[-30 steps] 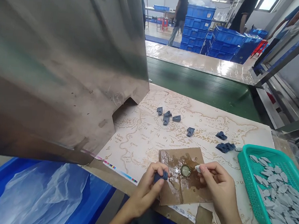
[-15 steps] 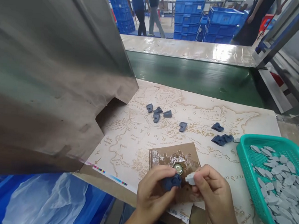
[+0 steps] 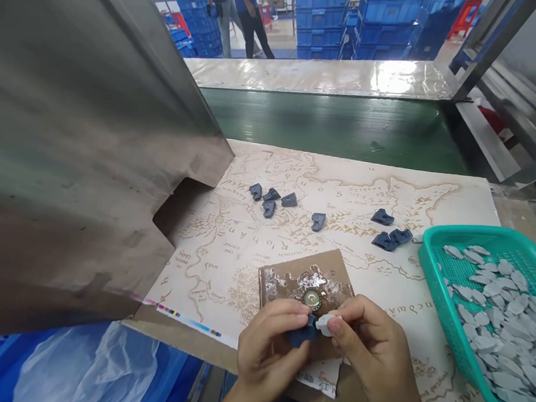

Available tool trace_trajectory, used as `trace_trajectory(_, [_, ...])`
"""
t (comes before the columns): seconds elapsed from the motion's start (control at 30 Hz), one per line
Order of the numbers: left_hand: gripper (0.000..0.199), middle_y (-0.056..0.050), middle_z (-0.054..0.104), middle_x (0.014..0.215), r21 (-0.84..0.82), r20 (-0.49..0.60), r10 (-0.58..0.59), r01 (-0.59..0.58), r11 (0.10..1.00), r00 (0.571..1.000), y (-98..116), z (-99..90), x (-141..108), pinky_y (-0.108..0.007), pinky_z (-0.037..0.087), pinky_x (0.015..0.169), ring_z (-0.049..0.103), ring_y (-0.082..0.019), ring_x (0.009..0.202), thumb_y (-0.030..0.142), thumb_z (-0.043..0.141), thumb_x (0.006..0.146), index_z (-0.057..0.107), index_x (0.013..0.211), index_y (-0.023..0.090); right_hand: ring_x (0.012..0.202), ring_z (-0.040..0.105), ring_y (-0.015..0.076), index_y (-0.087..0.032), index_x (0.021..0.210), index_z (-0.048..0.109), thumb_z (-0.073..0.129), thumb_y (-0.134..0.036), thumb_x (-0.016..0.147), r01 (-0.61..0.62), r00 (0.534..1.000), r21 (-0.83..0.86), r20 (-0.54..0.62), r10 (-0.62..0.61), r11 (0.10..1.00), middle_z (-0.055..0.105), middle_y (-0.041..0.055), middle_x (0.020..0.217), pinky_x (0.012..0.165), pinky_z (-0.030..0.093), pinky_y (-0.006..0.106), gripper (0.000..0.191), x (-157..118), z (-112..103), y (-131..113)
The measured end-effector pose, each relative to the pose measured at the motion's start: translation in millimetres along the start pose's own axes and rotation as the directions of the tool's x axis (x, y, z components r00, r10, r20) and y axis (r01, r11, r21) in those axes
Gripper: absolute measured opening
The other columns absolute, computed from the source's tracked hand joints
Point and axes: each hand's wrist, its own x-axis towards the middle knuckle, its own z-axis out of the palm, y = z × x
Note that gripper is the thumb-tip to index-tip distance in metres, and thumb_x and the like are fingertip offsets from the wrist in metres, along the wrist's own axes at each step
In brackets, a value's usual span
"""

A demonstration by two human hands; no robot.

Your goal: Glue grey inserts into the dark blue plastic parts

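Right now, over a cream map sheet (image 3: 344, 183) printed in gold-brown, the left hand (image 3: 268, 357) has its fingers (image 3: 281, 318) closed around a dark blue moulded piece (image 3: 302, 335); the right hand (image 3: 377, 348) pinches a pale grey leaf-shaped piece (image 3: 324, 324) in its fingers (image 3: 345, 314); the two pieces are held together at their tips, or very nearly, hard to tell from here; this is fitting work, with both hands taken up by it; they're working just in front of a square of brown cardboard (image 3: 305, 279) smeared with something glossy, a round metal disc (image 3: 312, 299) sitting on it; beyond the cardboard, more dark blue moulded pieces (image 3: 317, 221) lie scattered on the map sheet; to its right, a teal plastic mesh basket (image 3: 435, 272) is heaped with pale grey leaf-shaped pieces (image 3: 497, 309); on the map sheet, "Rohan" reads clearly in spaced letters, with a printer's colour bar (image 3: 189, 320) along its near edge; no brand in sight; past its far edge runs a green conveyor belt (image 3: 331, 125), and further off stand stacked blue plastic crates (image 3: 321, 18).
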Motion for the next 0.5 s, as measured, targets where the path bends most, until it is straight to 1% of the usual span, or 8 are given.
trace_trajectory(0.13, [0.024, -0.003, 0.072, 0.087, 0.036, 0.028, 0.023, -0.024, 0.999, 0.999, 2, -3.0, 1, -0.025, 0.056, 0.072, 0.068, -0.015, 0.081, 0.013, 0.067, 0.077, 0.065, 0.098, 0.025, 0.049, 0.052, 0.0097, -0.019, 0.066, 0.057, 0.062, -0.045, 0.081, -0.007, 0.998, -0.034, 0.066, 0.009, 0.999, 0.057, -0.0019, 0.055, 0.044, 0.042, 0.018, 0.03, 3, -3, -5])
trace_trajectory(0.27, [0.021, -0.005, 0.072, 0.086, 0.078, 0.112, 0.121, -0.13, 0.988, 0.986, 5, -9.1, 7, -0.026, 0.058, 0.07, 0.069, -0.016, 0.078, 0.016, 0.064, 0.081, 0.064, 0.101, 0.024, 0.05, 0.052, 0.0097, -0.019, 0.067, 0.055, 0.059, -0.045, 0.083, -0.006, 0.98, -0.121, 0.198, 0.03, 0.993, 0.057, -0.0014, 0.057, 0.045, 0.041, 0.018, 0.031, 5, -8, -10])
trace_trajectory(0.4, [0.014, -0.007, 0.071, 0.083, 0.138, 0.147, 0.238, -0.258, 0.956, 0.96, 6, -15.0, 13, -0.025, 0.059, 0.068, 0.069, -0.015, 0.078, 0.015, 0.059, 0.084, 0.064, 0.098, 0.017, 0.052, 0.049, 0.0097, -0.019, 0.068, 0.052, 0.055, -0.046, 0.086, 0.029, 0.976, -0.16, 0.216, 0.007, 0.987, 0.052, -0.002, 0.059, 0.047, 0.039, 0.02, 0.032, 5, -8, -9])
trace_trajectory(0.5, [0.011, -0.007, 0.071, 0.083, 0.154, 0.156, 0.269, -0.292, 0.944, 0.95, 6, -17.8, 13, -0.022, 0.059, 0.07, 0.069, -0.014, 0.078, 0.014, 0.059, 0.084, 0.063, 0.095, 0.015, 0.055, 0.048, 0.0098, -0.02, 0.069, 0.05, 0.053, -0.046, 0.087, 0.038, 0.967, -0.147, 0.256, 0.001, 0.988, 0.05, -0.002, 0.062, 0.049, 0.038, 0.021, 0.032, 2, -4, -6])
